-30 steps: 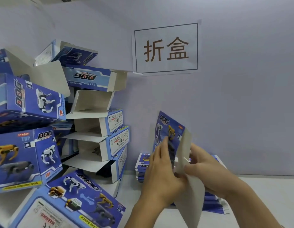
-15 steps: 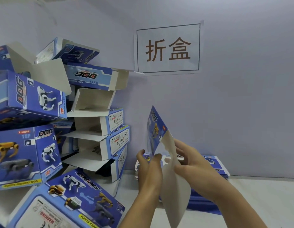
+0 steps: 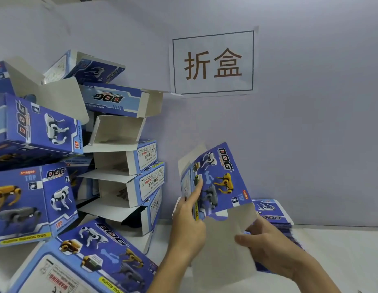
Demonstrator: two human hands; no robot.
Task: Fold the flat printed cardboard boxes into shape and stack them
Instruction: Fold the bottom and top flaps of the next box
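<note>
Left hand (image 3: pixel 189 220) pinches flat blue printed cardboard box (image 3: pixel 217 178) at its left edge, right hand (image 3: pixel 266 244) grips its white lower flap (image 3: pixel 224 246), long axis upright between both.

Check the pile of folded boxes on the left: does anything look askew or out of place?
Yes. The folded boxes lie tilted at mixed angles, flaps open, not squarely stacked. The top box leans sideways.
</note>
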